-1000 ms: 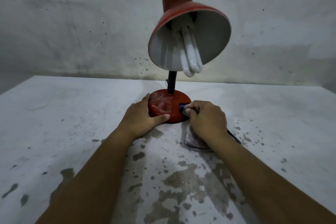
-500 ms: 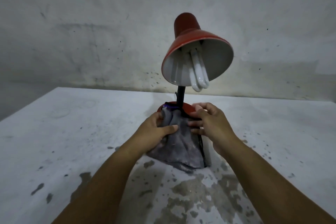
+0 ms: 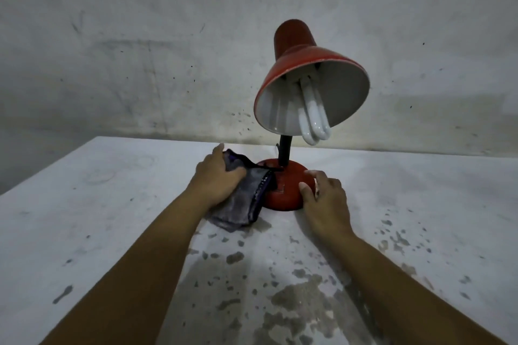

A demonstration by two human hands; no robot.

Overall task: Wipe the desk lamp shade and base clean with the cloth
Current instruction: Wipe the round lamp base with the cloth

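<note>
A red desk lamp stands on the pale table. Its red shade point(image 3: 294, 56) tilts toward me, white inside, with a white tube bulb point(image 3: 314, 117) hanging out. A black stem rises from the round red base point(image 3: 286, 193). A grey cloth point(image 3: 241, 204) with a dark purple edge drapes over the base's left side and onto the table. My left hand point(image 3: 218, 179) grips the cloth's upper part against the base. My right hand point(image 3: 322, 199) rests on the base's right side, fingers spread.
The table point(image 3: 112, 218) has worn, dark blotches in front of me. A stained grey wall point(image 3: 140, 50) stands close behind the lamp. The table's left edge runs diagonally at the left.
The cloth has shifted from the base's front to its left side under my left hand. My right hand has moved from the cloth to the base's right side.
</note>
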